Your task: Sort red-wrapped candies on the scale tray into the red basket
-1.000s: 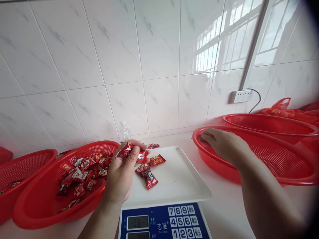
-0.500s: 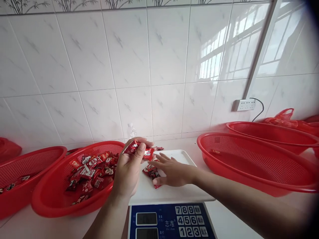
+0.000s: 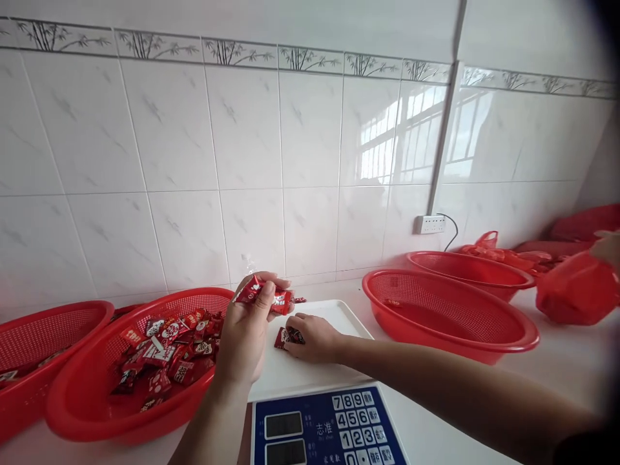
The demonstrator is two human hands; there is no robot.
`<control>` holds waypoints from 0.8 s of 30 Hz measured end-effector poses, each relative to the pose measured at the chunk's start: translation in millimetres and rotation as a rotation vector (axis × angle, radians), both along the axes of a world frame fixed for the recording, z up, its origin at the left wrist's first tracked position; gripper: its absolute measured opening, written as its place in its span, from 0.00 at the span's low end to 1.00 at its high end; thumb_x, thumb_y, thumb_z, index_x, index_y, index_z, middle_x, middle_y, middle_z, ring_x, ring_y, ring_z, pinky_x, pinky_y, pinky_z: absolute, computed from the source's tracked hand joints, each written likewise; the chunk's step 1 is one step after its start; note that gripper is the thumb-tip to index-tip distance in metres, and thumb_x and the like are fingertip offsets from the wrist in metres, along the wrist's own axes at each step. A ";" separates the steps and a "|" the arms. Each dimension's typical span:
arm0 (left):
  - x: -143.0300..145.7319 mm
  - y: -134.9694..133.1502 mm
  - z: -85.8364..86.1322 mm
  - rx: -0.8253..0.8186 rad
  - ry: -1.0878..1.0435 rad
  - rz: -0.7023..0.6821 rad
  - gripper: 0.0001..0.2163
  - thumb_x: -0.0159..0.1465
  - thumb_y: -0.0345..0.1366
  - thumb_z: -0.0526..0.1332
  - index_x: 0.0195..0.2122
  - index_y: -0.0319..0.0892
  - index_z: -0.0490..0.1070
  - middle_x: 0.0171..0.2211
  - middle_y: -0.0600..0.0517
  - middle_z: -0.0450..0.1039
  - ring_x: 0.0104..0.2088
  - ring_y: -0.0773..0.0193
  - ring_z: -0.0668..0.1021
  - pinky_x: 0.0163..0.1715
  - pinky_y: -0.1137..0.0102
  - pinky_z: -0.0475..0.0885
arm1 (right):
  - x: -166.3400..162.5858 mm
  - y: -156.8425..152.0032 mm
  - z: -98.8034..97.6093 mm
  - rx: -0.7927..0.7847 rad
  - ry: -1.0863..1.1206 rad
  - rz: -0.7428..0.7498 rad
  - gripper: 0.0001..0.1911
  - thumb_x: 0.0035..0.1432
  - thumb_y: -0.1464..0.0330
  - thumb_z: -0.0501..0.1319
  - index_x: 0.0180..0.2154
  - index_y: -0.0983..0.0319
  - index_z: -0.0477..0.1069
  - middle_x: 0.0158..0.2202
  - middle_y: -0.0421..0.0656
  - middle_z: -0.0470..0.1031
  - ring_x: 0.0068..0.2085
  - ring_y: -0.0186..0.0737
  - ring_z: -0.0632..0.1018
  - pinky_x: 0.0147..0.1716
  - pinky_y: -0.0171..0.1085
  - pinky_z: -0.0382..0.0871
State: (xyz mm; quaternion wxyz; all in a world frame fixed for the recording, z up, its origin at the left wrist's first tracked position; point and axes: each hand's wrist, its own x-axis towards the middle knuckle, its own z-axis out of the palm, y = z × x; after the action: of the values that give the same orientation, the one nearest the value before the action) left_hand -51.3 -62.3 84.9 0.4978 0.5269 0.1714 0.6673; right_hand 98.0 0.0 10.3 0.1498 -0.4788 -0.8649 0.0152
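Since the head view is all you've got, start with your left hand [image 3: 248, 332]: it's curled around a couple of red packets [image 3: 248, 290], thumb across the front, and you've got them up in the air beside the scale's white tray [image 3: 300, 374]. Your right hand [image 3: 312, 337] is down on that tray, thumb and fingers drawn in on some dark-and-red wrapped pieces [image 3: 283, 338]. Can't tell how many are under your fingers, or how hard you're squeezing. More of the same sort are heaped in the big red basket [image 3: 92, 407] to your left.

Handling-wise, I'd guess these weigh next to nothing. Wrappers look thin and shiny, so probably a bit slick, especially stacked against each other in the palm. What's inside is hidden, so no idea if it's firm or crumbly; I'd go easy on the pressure. Best hold is probably across the plump middle, thumb against two fingers. The flat crimped ends look floppy, so okay for pulling one loose from a clump but likely poor for carrying several.
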 end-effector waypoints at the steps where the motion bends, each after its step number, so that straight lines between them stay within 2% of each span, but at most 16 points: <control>1: -0.8 -0.9 0.5 -0.001 -0.005 -0.007 0.09 0.60 0.41 0.64 0.37 0.43 0.71 0.34 0.52 0.75 0.36 0.64 0.78 0.34 0.70 0.74 | 2.5 -0.1 1.7 0.018 -0.004 -0.005 0.12 0.54 0.61 0.60 0.39 0.61 0.69 0.36 0.44 0.73 0.32 0.39 0.72 0.29 0.35 0.60; 6: -5.2 -3.5 1.5 -0.004 -0.014 -0.052 0.10 0.61 0.41 0.63 0.39 0.44 0.69 0.35 0.52 0.76 0.37 0.63 0.78 0.33 0.70 0.74 | 38.6 0.4 22.1 0.127 -0.006 -0.093 0.08 0.54 0.64 0.60 0.35 0.60 0.70 0.35 0.43 0.73 0.32 0.38 0.72 0.29 0.34 0.58; 10: -7.5 -3.9 1.9 -0.003 0.036 -0.087 0.11 0.61 0.42 0.63 0.42 0.44 0.68 0.35 0.52 0.76 0.34 0.64 0.79 0.30 0.72 0.73 | 95.5 4.3 46.7 0.212 0.024 -0.299 0.09 0.58 0.63 0.57 0.37 0.61 0.69 0.37 0.46 0.73 0.34 0.41 0.73 0.28 0.35 0.58; 14: -7.7 -2.8 1.7 -0.011 0.114 -0.054 0.14 0.60 0.43 0.63 0.43 0.44 0.67 0.33 0.52 0.76 0.31 0.65 0.79 0.26 0.73 0.72 | 155.1 1.3 62.7 0.224 0.046 -0.524 0.13 0.60 0.59 0.54 0.40 0.62 0.68 0.37 0.48 0.73 0.33 0.42 0.73 0.25 0.36 0.60; 17: -6.6 -1.0 0.6 -0.011 0.158 -0.046 0.15 0.60 0.44 0.63 0.44 0.44 0.66 0.33 0.52 0.75 0.31 0.65 0.78 0.25 0.73 0.72 | 190.1 -4.4 62.4 0.195 0.058 -0.666 0.15 0.62 0.59 0.54 0.43 0.63 0.68 0.38 0.47 0.73 0.35 0.43 0.74 0.27 0.37 0.65; 20: -5.0 1.3 -1.4 -0.016 0.192 -0.051 0.15 0.59 0.44 0.64 0.44 0.44 0.66 0.33 0.52 0.75 0.32 0.65 0.77 0.25 0.74 0.72 | 215.4 -6.9 55.0 0.139 0.071 -0.761 0.16 0.63 0.61 0.56 0.48 0.64 0.67 0.44 0.46 0.73 0.39 0.40 0.76 0.36 0.42 0.72; 24: -3.6 5.8 -5.3 -0.031 0.242 -0.068 0.15 0.59 0.45 0.63 0.44 0.44 0.65 0.32 0.53 0.75 0.33 0.65 0.76 0.26 0.74 0.72 | 233.9 -4.8 46.6 0.078 0.089 -0.839 0.16 0.63 0.64 0.58 0.51 0.62 0.67 0.50 0.46 0.70 0.45 0.42 0.75 0.42 0.46 0.72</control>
State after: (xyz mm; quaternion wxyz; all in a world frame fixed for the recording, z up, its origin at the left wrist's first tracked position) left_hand -54.9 -56.5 79.7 0.5037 0.6014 0.2226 0.5788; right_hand 331.9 -4.8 56.9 0.1982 -0.7824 -0.5875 -0.0591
